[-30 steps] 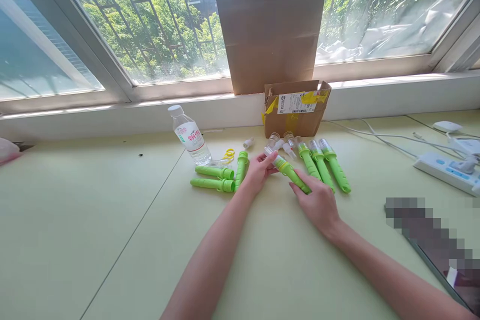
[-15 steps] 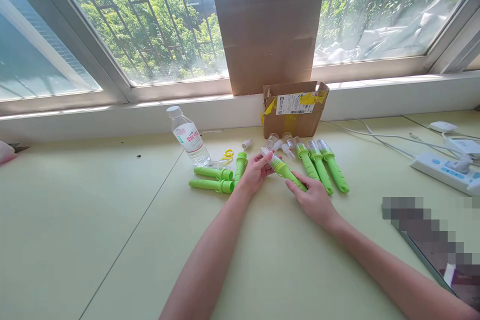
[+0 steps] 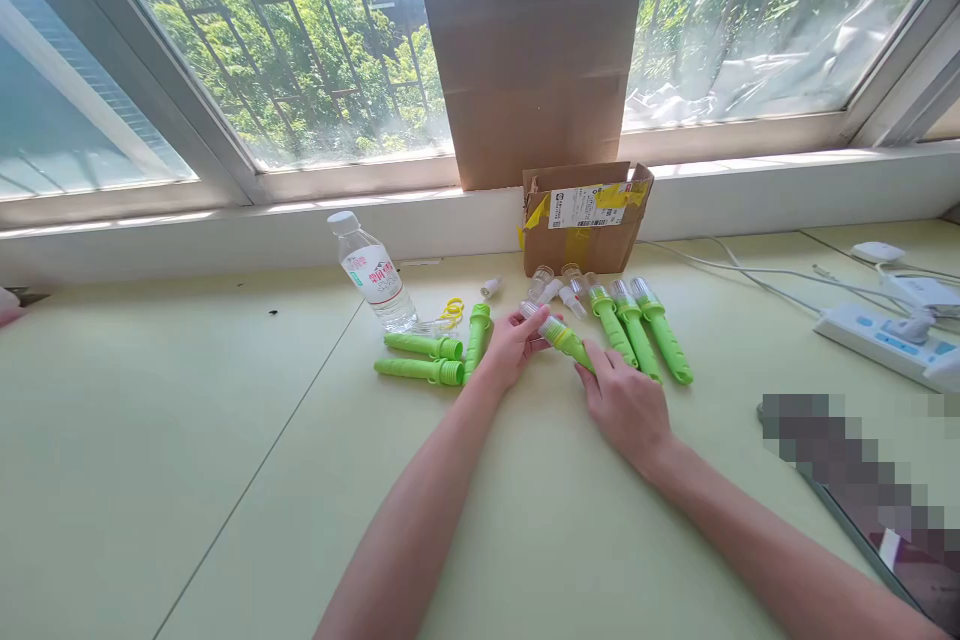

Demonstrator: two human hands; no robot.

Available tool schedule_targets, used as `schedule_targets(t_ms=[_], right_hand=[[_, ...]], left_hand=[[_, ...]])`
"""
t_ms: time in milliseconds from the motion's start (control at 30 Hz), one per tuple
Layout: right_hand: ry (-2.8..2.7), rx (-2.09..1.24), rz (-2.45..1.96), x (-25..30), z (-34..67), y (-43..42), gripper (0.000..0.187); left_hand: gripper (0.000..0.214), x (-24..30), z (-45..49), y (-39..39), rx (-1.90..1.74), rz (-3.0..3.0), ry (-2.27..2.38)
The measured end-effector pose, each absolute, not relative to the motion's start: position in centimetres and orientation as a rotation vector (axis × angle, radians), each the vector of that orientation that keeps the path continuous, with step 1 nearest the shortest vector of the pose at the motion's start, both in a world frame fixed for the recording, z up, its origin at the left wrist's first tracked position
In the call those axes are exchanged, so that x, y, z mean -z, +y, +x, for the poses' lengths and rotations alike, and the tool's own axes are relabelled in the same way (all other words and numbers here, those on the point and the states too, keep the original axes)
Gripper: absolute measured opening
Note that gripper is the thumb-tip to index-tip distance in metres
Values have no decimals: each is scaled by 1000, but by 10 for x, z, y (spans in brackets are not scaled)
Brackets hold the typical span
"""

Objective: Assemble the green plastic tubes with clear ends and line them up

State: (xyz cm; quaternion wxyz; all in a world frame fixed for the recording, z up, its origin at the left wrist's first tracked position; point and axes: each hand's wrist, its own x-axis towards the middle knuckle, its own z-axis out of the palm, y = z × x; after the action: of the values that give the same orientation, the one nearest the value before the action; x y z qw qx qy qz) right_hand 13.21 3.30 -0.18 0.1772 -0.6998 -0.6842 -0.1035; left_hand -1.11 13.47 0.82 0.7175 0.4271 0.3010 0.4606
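A green tube-shaped handle with a clear cap (image 3: 564, 337) lies slantwise between my two hands. My left hand (image 3: 514, 345) is closed on its clear cap end, and my right hand (image 3: 621, 398) wraps round the green lower end. Right of it, several green handles with clear caps (image 3: 660, 330) lie side by side. By my left wrist is an uncapped green handle (image 3: 477, 340), with two more threaded green handles (image 3: 421, 372) to its left. Small white-and-clear pieces (image 3: 573, 301) and clear caps (image 3: 540, 280) lie just beyond my hands.
A water bottle (image 3: 375, 275) stands at the back left, beside yellow rings (image 3: 452, 311). An open cardboard box (image 3: 577, 245) is by the window wall. On the right are a power strip (image 3: 889, 338) with cables and a dark flat device (image 3: 862, 520), partly blurred out.
My right hand has turned over at the green end, its back now more upward. My left hand stays on the clear cap. The view has shifted slightly.
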Motion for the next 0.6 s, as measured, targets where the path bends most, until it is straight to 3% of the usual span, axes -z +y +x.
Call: schedule_targets(t_ms=[167, 333, 600], right_hand=[[-1928, 85, -1957, -2, 130, 32, 34], [-1839, -329, -1863, -10, 131, 32, 33], [-1757, 119, -1919, 3, 133, 32, 36]], left_hand=[[31, -8, -16, 136, -978, 948, 646], [36, -10, -19, 135, -968, 916, 589], [33, -11, -11, 132, -997, 876, 618]])
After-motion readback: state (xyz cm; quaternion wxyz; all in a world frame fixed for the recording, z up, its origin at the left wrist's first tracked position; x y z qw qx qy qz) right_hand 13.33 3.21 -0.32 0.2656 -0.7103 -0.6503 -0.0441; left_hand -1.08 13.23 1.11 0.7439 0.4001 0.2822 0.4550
